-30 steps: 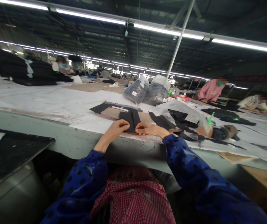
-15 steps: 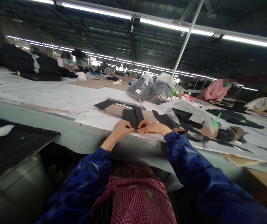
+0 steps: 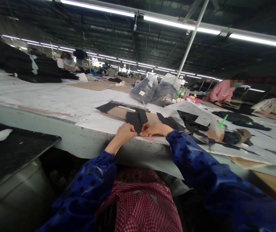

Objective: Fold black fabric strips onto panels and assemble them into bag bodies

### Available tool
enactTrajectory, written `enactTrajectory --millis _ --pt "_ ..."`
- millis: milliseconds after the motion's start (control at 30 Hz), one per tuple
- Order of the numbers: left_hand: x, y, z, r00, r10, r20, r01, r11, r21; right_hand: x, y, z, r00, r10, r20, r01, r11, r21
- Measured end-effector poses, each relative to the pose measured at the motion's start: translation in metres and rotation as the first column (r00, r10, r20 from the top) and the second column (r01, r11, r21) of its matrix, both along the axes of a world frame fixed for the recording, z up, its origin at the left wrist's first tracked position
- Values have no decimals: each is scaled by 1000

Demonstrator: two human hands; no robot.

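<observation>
My left hand (image 3: 126, 132) is closed in a pinch at the near edge of a black fabric piece (image 3: 133, 120), close to the table's front edge. Beside it, my right hand (image 3: 156, 129) pinches the same edge, its fingertips almost meeting the left ones. The fingertips hide exactly what lies between them. A narrow black strip (image 3: 142, 116) lies over the piece's right part. Under these is brown cardboard (image 3: 117, 112), with another black piece (image 3: 107, 106) at its far left corner. An orange-brown edge shows below my right fingers.
Two clear bags of dark goods (image 3: 165, 90) stand behind the cardboard. To the right lie a crinkled plastic bag (image 3: 176, 109), black scraps (image 3: 187, 120) and a cup with a green straw (image 3: 216, 133). A black garment pile (image 3: 43, 69) is far left. A person in pink (image 3: 221, 91) works at right.
My right hand and forearm have shifted slightly left, nearer my left hand. Both hands keep pinching at the near edge. The view has moved a little.
</observation>
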State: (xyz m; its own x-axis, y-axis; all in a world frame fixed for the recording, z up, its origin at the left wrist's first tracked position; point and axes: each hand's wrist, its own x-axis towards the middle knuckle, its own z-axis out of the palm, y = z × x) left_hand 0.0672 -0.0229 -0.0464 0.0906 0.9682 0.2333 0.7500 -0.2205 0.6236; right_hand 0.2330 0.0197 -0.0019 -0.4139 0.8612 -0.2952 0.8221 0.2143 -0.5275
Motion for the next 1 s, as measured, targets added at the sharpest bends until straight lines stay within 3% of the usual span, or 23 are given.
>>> enactTrajectory --millis 133,200,300,400,533,700,800,900,1000 --pt "-10 2 -2 997 -63 47 65 998 -25 -7 0 4 997 -3 79 2 1000 10" --pt "-20 4 -3 967 -110 229 121 992 -38 -9 1 5 991 16 133 -21 999 31" --pt "-35 5 -4 855 -157 493 174 985 13 -11 4 6 984 39 172 -43 999 21" --pt "-37 4 -3 890 -205 407 212 977 27 -10 6 6 985 29 170 -28 1000 -4" --pt "-26 6 -1 963 -142 228 150 989 -18 -9 3 5 982 8 187 -12 1000 19" --pt "-21 7 2 981 -135 142 143 988 -49 -7 0 1 995 13 103 -17 999 31" --pt "-23 8 1 980 -144 134 152 987 -54 0 2 2 997 -39 -69 33 996 -77" --pt "-25 9 -2 978 -156 136 164 985 -50 12 4 8 936 -186 -298 114 964 -242" --pt "-25 10 -3 976 -162 142 170 985 -42 17 3 12 906 -173 -387 122 981 -154"
